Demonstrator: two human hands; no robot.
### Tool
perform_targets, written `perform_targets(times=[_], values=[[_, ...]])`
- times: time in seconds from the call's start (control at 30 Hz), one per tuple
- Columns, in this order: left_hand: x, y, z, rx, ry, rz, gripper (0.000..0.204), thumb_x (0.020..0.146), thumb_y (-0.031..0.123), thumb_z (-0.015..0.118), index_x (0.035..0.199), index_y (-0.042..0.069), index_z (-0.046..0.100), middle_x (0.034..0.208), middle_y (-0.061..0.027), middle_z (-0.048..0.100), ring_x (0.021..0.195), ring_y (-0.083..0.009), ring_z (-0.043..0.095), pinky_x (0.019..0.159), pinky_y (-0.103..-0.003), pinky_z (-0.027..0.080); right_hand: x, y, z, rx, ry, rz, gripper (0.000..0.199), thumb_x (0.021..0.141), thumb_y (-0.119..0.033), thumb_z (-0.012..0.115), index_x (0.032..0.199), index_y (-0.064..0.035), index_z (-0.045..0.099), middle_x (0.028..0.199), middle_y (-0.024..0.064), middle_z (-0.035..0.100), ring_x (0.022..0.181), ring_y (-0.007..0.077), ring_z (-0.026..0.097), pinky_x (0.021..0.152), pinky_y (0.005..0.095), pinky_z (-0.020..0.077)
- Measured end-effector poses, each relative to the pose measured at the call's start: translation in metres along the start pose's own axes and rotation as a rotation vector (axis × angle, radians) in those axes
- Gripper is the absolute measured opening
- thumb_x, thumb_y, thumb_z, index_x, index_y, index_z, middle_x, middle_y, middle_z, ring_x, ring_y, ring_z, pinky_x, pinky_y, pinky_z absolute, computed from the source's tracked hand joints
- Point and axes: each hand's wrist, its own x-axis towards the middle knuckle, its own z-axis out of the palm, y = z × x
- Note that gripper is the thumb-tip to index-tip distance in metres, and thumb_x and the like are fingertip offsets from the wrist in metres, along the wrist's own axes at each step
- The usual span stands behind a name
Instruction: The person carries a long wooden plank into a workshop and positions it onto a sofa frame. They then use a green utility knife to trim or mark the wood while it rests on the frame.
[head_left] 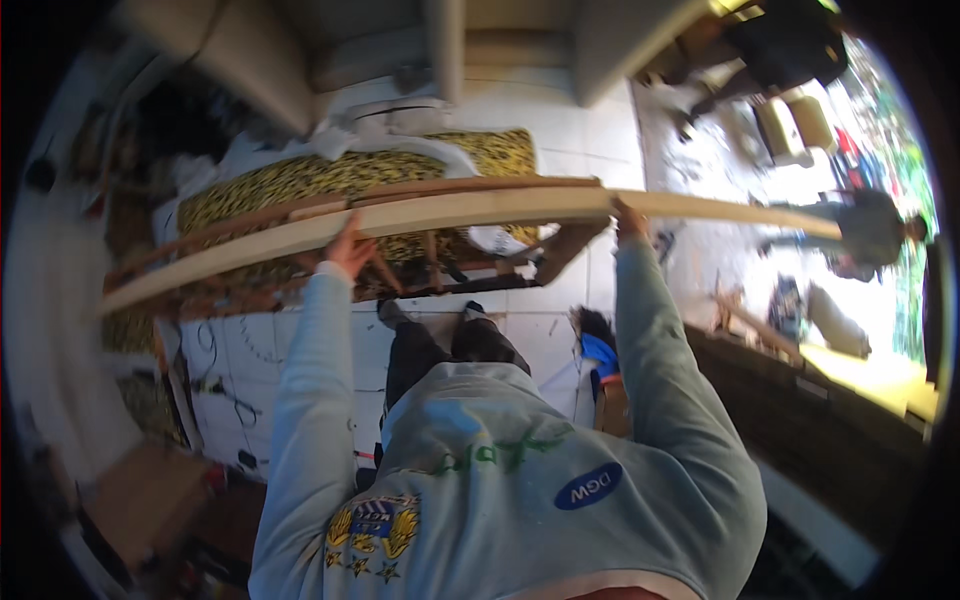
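Observation:
A long, pale wooden plank [480, 207] stretches across the view from far left to far right, its left end tilted nearer to me. My left hand [349, 250] grips it left of the middle, from the near edge. Farther right, my right hand [630, 220] is closed round the same plank. Below and behind it stands a reddish-brown wooden frame [572, 250] with crossbars, which the plank partly hides. Whether plank and frame touch, I cannot tell.
Beyond the frame lies a yellow-and-black patterned mat [260, 187] on white floor tiles [565, 355]. Cables [235, 405] lie at left. Other people, one a standing person [868, 230], are at the right. A dark wooden bench or ledge [790, 400] runs along the lower right.

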Motion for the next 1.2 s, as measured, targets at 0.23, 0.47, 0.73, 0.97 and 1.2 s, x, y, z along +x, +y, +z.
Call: perform_targets(times=[0.23, 0.47, 0.73, 0.97, 1.2], values=[[-0.043, 0.030, 0.028, 0.367, 0.081, -0.176, 0.093, 0.068, 0.069, 0.074, 0.137, 0.014, 0.043, 0.111, -0.0046, 0.061, 0.103, -0.0189, 0.061, 0.085, -0.032, 0.052, -0.021, 0.010, -0.011, -0.197, 0.138, -0.147, 0.078, 0.067, -0.046, 0.083, 0.118, 0.0087, 0.061, 0.120, 0.0174, 0.064, 0.111, 0.0264, 0.060, 0.097, 0.0347, 0.0427], [-0.010, 0.026, 0.017, 0.446, 0.163, -0.209, 0.071, 0.069, 0.078, 0.064, 0.102, 0.016, 0.061, 0.092, -0.0007, 0.066, 0.072, -0.0115, 0.065, 0.060, -0.030, 0.048, -0.029, 0.017, -0.020, 0.077, -0.146, 0.095, 0.051, 0.079, -0.041, 0.076, 0.122, -0.0189, 0.059, 0.117, 0.0032, 0.062, 0.107, 0.0204, 0.058, 0.089, 0.0408, 0.0408], [0.017, -0.025, -0.014, 0.070, -0.594, -0.163, 0.081, 0.092, 0.070, 0.031, 0.146, 0.010, 0.035, 0.134, -0.0184, 0.054, 0.114, -0.0302, 0.057, 0.106, -0.042, 0.037, 0.001, 0.070, -0.048, 0.035, -0.025, 0.010, 0.066, 0.081, -0.041, 0.072, 0.130, -0.0045, 0.047, 0.110, 0.0105, 0.059, 0.097, 0.0247, 0.057, 0.078, 0.0429, 0.0468], [-0.012, -0.127, -0.160, 0.618, 0.233, -0.055, 0.059, 0.092, 0.064, 0.044, 0.080, 0.008, 0.057, 0.058, -0.0006, 0.045, 0.043, -0.0152, 0.042, 0.039, -0.032, 0.034, -0.148, 0.120, -0.004, -0.528, 0.195, -0.113, 0.080, 0.084, -0.047, 0.067, 0.136, 0.0066, 0.036, 0.126, 0.0347, 0.053, 0.122, 0.0445, 0.050, 0.104, 0.0422, 0.0405], [-0.010, -0.123, -0.163, 1.073, -0.269, -0.177, 0.053, 0.093, 0.060, 0.046, 0.091, 0.007, 0.054, 0.069, -0.0027, 0.049, 0.052, -0.0164, 0.047, 0.046, -0.032, 0.038, -0.328, 0.219, -0.027, -0.956, -0.207, 0.252, 0.057, 0.085, -0.041, 0.066, 0.128, -0.0047, 0.052, 0.126, 0.0199, 0.059, 0.120, 0.0364, 0.054, 0.101, 0.0441, 0.0443]])
